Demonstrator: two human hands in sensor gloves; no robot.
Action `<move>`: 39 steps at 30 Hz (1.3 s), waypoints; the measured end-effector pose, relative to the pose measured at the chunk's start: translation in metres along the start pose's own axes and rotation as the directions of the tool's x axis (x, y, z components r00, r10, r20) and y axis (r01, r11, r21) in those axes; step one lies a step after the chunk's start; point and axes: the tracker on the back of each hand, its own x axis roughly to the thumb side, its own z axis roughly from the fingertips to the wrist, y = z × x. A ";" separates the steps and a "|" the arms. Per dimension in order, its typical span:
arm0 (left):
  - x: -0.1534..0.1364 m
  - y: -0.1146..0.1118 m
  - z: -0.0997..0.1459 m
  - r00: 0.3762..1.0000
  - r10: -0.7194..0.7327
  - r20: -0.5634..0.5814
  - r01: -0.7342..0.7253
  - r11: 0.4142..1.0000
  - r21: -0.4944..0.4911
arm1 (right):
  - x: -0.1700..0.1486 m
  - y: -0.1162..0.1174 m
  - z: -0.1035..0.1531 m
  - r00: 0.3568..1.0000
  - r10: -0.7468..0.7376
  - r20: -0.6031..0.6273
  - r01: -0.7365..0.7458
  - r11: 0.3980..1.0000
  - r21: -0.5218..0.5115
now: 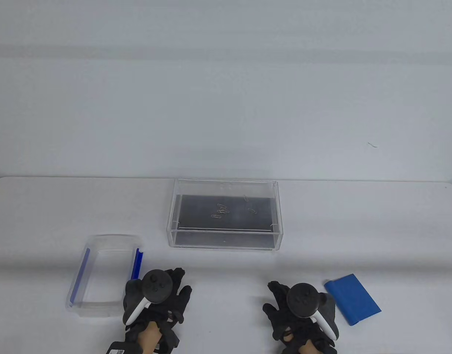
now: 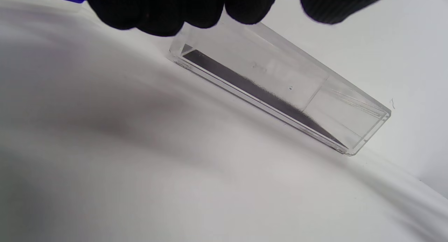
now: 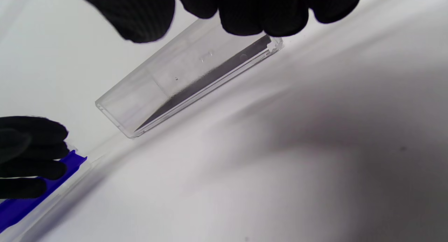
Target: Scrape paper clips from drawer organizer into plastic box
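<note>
I am reading nothing here: no words, labels, brands or numbers are showing on any surface in the three views. The drawer organizer (image 1: 224, 236) is showing bare clear walls, the plastic box (image 1: 104, 274) only blue strips without print, and the blue card (image 1: 353, 298) a plain face. The buttons on the trackers are too small for me to make out any marking.

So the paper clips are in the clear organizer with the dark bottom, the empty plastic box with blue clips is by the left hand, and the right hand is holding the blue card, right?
Not quite. The right hand holds nothing: in the table view the flat blue rectangular card lies on the white table just beside it. The rest stands: silver paper clips in the clear dark-bottomed organizer, clear plastic box with blue clips by the left hand.
</note>
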 end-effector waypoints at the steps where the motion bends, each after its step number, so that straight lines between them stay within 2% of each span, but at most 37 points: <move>1: 0.001 -0.001 0.000 1.000 -0.009 0.003 0.009 1.000 -0.001 | 0.000 0.000 0.000 1.000 0.004 0.000 -0.004 1.000 0.002; 20: 0.002 -0.006 0.001 1.000 0.020 -0.010 -0.021 0.999 -0.035 | 0.007 0.000 0.001 0.999 0.037 0.028 -0.037 0.999 0.027; 29: 0.000 -0.004 0.003 0.999 0.037 -0.011 -0.037 0.999 -0.030 | -0.012 -0.028 0.001 0.998 0.050 -0.035 -0.054 0.990 -0.129; 35: -0.001 -0.004 0.003 0.999 0.034 -0.018 -0.034 0.999 -0.038 | -0.044 -0.057 0.007 0.987 0.041 -0.156 -0.080 0.964 -0.255; 39: 0.000 -0.004 0.004 0.999 0.038 -0.018 -0.039 0.998 -0.050 | -0.070 -0.080 0.016 0.954 0.060 -0.294 -0.169 0.916 -0.364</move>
